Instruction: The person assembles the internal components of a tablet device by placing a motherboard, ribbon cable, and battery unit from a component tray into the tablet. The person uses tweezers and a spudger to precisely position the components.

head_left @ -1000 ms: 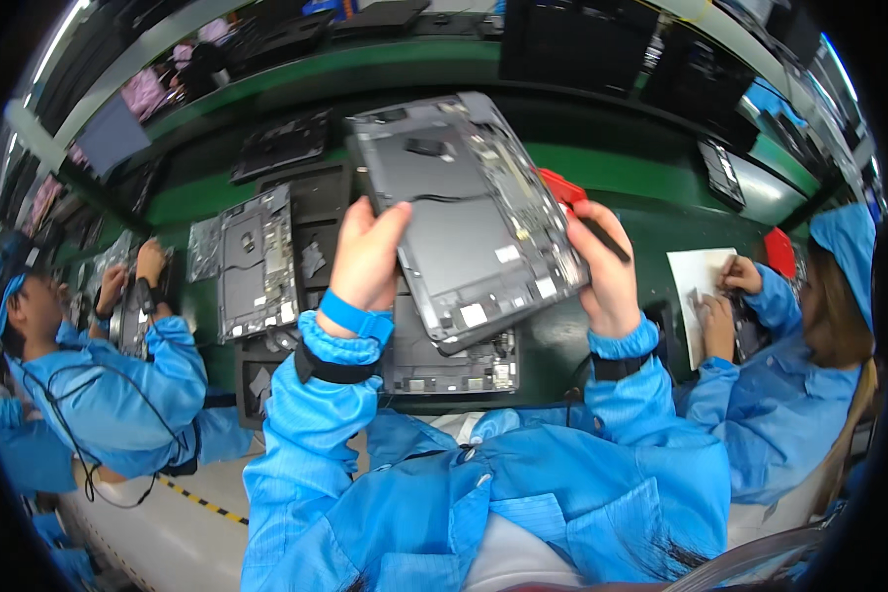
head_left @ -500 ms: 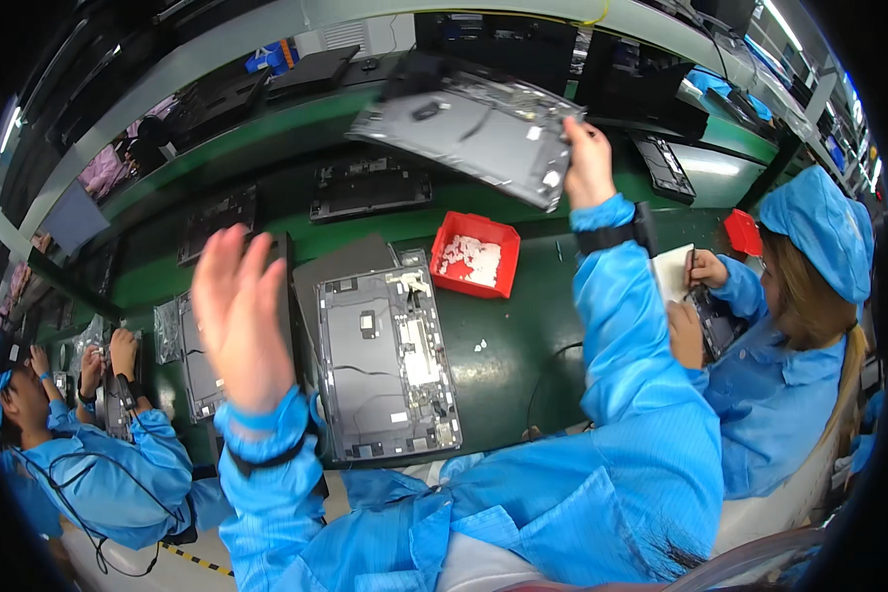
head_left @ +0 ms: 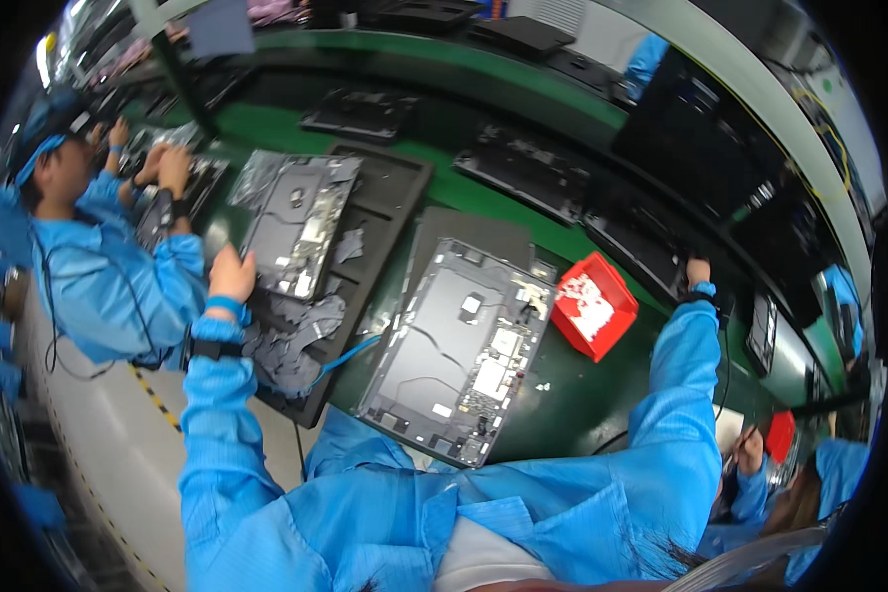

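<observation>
At the near side of the worktop point(head_left: 592, 419), an opened laptop base point(head_left: 434, 340) is laid at a slant with its circuit board exposed; it is touched by neither of the hands and is judged to be still waiting. A grey panel point(head_left: 474, 225) is partly covered by its far end. To the left, the left hand point(head_left: 231, 274) is held beside the near left edge of a second base point(head_left: 301, 227), also open; whether that edge is gripped cannot be told. This base is carried by a dark tray point(head_left: 390, 192), where grey scraps point(head_left: 306, 335) are heaped. At the far right, a third base point(head_left: 641, 237) is set in a row, its right end held in the closed right hand point(head_left: 699, 270); its placing looks nearly done, though release is not yet made. Two more bases, a middle one point(head_left: 523, 170) and a left one point(head_left: 365, 113), are already lined up there.

The worktop's near edge is closely met by the first base and the tray. Open room is left between the first base and the right sleeve point(head_left: 681, 365), below the red bin point(head_left: 595, 308). At the far side, movement is narrowed by an upright dark screen point(head_left: 696, 138) just behind the row.
</observation>
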{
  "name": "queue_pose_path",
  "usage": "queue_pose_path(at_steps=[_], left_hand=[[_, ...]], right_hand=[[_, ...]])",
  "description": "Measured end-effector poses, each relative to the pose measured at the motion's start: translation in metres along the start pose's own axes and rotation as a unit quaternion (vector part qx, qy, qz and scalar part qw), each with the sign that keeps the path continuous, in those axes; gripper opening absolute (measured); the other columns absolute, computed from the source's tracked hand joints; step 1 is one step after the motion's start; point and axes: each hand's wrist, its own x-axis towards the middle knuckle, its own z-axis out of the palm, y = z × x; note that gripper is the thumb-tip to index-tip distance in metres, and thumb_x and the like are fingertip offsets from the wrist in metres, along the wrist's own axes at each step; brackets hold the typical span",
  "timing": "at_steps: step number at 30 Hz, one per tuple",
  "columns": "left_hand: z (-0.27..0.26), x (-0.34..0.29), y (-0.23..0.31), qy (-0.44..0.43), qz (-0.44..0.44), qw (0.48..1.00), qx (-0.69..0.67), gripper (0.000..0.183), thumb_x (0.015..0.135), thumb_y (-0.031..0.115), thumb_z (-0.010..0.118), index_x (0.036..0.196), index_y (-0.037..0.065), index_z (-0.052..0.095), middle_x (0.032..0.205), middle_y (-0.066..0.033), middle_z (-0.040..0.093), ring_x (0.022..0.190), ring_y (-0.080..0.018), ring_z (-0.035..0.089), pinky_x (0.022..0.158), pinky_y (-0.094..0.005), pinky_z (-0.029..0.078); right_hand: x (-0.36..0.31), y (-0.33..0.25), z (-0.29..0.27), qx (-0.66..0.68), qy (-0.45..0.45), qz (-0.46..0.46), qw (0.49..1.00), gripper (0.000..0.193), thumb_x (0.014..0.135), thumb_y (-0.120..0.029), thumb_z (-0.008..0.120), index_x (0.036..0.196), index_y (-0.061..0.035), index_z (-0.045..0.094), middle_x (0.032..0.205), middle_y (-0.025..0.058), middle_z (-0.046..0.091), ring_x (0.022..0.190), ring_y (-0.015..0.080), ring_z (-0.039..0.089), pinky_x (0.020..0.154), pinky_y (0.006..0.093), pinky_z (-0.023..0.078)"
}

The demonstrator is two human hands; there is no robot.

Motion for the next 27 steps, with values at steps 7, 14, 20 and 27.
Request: queue_pose_path(at_steps=[7, 14, 20, 27], left_hand=[[-0.033, -0.011, -0.021, -0.056, -0.060, 0.997, -0.011, 0.055, 0.071, 0.033, 0.069, 0.103, -0.008, 0.050, 0.099, -0.0257, 0.058, 0.091, -0.0386, 0.057, 0.079, -0.0395, 0.045], [-0.030, 0.013, -0.019, -0.136, -0.072, 0.983, -0.100, 0.056, 0.063, 0.027, 0.076, 0.098, -0.005, 0.045, 0.093, -0.0223, 0.057, 0.086, -0.0334, 0.058, 0.077, -0.0368, 0.046], [-0.018, 0.004, -0.031, -0.101, -0.011, 0.976, -0.191, 0.055, 0.065, 0.021, 0.074, 0.103, -0.007, 0.045, 0.097, -0.0247, 0.055, 0.090, -0.0357, 0.056, 0.080, -0.0378, 0.044], [-0.008, -0.013, -0.027, -0.089, 0.018, 0.979, -0.184, 0.048, 0.071, 0.015, 0.070, 0.104, -0.008, 0.044, 0.097, -0.0220, 0.055, 0.091, -0.0275, 0.055, 0.080, -0.0355, 0.044]], right_hand=[[-0.026, -0.221, -0.255, 0.197, 0.015, 0.086, 0.976, 0.040, 0.088, -0.034, 0.038, 0.103, -0.0022, 0.058, 0.098, 0.0231, 0.060, 0.090, 0.0402, 0.056, 0.081, 0.0471, 0.044], [0.019, -0.411, -0.431, 0.385, 0.032, -0.065, 0.920, 0.039, 0.082, -0.031, 0.048, 0.090, 0.0053, 0.058, 0.089, 0.0281, 0.059, 0.088, 0.0423, 0.056, 0.075, 0.0453, 0.044], [0.057, -0.634, -0.435, 0.501, -0.130, -0.148, 0.843, 0.024, 0.068, -0.018, 0.056, 0.075, 0.0034, 0.065, 0.069, 0.0208, 0.062, 0.065, 0.0327, 0.061, 0.063, 0.0398, 0.047], [0.084, -0.762, -0.387, 0.486, -0.225, -0.143, 0.833, 0.041, 0.072, -0.034, 0.065, 0.064, 0.0060, 0.062, 0.059, 0.0180, 0.060, 0.045, 0.0307, 0.057, 0.044, 0.0414, 0.046]])
